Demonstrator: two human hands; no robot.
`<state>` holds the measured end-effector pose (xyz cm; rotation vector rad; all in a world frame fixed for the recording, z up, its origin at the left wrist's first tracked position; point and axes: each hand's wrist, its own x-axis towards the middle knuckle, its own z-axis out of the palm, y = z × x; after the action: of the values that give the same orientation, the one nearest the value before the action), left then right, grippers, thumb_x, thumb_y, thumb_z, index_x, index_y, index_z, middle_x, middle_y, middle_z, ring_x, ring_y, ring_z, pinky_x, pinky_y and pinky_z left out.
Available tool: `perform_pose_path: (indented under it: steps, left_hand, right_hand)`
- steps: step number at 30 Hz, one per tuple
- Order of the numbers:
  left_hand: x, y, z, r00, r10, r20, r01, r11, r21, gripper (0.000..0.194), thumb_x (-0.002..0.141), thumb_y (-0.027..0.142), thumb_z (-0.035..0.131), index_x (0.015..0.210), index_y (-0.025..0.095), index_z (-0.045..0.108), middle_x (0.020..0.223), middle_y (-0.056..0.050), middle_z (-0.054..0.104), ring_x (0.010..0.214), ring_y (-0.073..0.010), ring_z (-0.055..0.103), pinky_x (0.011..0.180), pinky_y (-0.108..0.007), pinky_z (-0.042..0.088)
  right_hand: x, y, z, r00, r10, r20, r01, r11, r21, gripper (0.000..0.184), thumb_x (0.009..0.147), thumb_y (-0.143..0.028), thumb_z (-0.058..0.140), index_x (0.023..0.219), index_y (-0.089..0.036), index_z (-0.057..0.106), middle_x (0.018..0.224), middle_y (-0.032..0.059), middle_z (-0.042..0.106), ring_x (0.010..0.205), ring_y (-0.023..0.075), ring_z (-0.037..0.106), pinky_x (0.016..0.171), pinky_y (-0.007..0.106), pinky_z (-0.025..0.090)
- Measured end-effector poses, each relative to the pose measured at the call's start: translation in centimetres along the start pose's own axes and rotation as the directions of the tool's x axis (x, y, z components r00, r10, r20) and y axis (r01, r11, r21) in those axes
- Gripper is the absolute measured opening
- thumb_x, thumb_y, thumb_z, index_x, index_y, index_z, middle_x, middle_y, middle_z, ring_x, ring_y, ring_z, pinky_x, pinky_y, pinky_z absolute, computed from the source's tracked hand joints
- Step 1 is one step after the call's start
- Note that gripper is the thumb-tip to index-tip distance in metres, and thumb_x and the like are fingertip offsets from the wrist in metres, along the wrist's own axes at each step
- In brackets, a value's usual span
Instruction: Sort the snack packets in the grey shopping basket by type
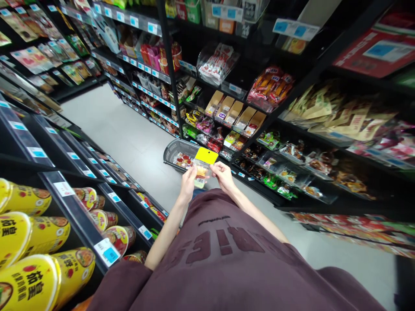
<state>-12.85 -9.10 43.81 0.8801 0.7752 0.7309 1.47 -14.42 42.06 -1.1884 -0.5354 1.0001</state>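
A small snack packet (206, 156) with a yellow top and a clear lower part is held in front of my body. My left hand (188, 183) grips its left side, fingers closed on it. At the packet's right edge, my right hand (223, 175) pinches it between thumb and fingers. Just beyond the packet, a grey shopping basket (170, 151) stands low by the shelves, with red-and-clear wrapped snacks (184, 160) inside. The packet and my hands cover part of the basket.
Shelves of bagged snacks (272, 88) and open cardboard boxes (228, 108) rise ahead and to the right. Close on my left, a shelf (78, 216) carries yellow instant-noodle cups (35, 276). The grey aisle floor (129, 129) runs away to the upper left.
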Motion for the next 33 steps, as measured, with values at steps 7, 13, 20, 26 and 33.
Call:
perform_pose_path:
  steps: [7, 13, 20, 26, 33]
  left_hand:
    - [-0.28, 0.10, 0.41, 0.999, -0.034, -0.029, 0.034, 0.999, -0.026, 0.057, 0.076, 0.061, 0.073, 0.105, 0.013, 0.069, 0.089, -0.010, 0.078, 0.069, -0.0234, 0.074, 0.060, -0.033, 0.059]
    - [-0.30, 0.12, 0.43, 0.998, -0.059, -0.004, 0.058, 0.995, -0.075, 0.057, 0.076, 0.059, 0.074, 0.107, 0.011, 0.069, 0.093, -0.012, 0.078, 0.065, -0.0232, 0.074, 0.059, -0.034, 0.059]
    - [-0.35, 0.24, 0.51, 0.998, -0.066, -0.008, 0.065, 0.994, -0.087, 0.057, 0.076, 0.060, 0.074, 0.104, 0.011, 0.069, 0.090, -0.011, 0.078, 0.064, -0.0221, 0.073, 0.059, -0.033, 0.060]
    - [-0.35, 0.15, 0.46, 0.998, -0.057, -0.018, 0.055, 0.995, -0.082, 0.055, 0.078, 0.060, 0.073, 0.105, 0.012, 0.069, 0.090, -0.010, 0.078, 0.066, -0.0225, 0.073, 0.059, -0.033, 0.059]
    - [-0.11, -0.56, 0.16, 1.000, -0.010, -0.015, 0.009, 0.998, -0.065, 0.054, 0.079, 0.059, 0.072, 0.106, 0.013, 0.069, 0.095, -0.011, 0.078, 0.073, -0.0216, 0.073, 0.064, -0.031, 0.057]
  right_hand:
    - [0.00, 0.01, 0.02, 0.999, 0.014, 0.051, -0.016, 0.999, 0.038, 0.032, 0.077, -0.050, 0.079, 0.070, -0.021, 0.069, 0.057, -0.0033, 0.057, 0.050, 0.0102, 0.047, 0.052, 0.025, 0.042]
    - [0.17, 0.22, -0.16, 0.999, 0.028, 0.042, -0.031, 0.997, 0.074, 0.031, 0.074, -0.048, 0.082, 0.067, -0.020, 0.070, 0.057, -0.0030, 0.058, 0.049, 0.0095, 0.046, 0.050, 0.024, 0.041]
    - [0.33, 0.51, -0.29, 0.995, 0.032, 0.100, -0.044, 0.992, 0.122, 0.031, 0.078, -0.043, 0.080, 0.063, -0.019, 0.069, 0.054, -0.0025, 0.058, 0.048, 0.0093, 0.048, 0.049, 0.023, 0.041]
    - [0.20, 0.26, -0.16, 0.990, 0.045, 0.134, -0.060, 0.992, 0.114, 0.041, 0.082, -0.044, 0.077, 0.055, -0.018, 0.062, 0.050, -0.0025, 0.056, 0.046, 0.0106, 0.053, 0.050, 0.024, 0.040]
    - [0.17, 0.02, -0.04, 0.990, 0.044, 0.132, -0.061, 0.990, 0.128, 0.044, 0.080, -0.047, 0.078, 0.054, -0.017, 0.060, 0.048, -0.0030, 0.053, 0.046, 0.0104, 0.051, 0.050, 0.024, 0.041]
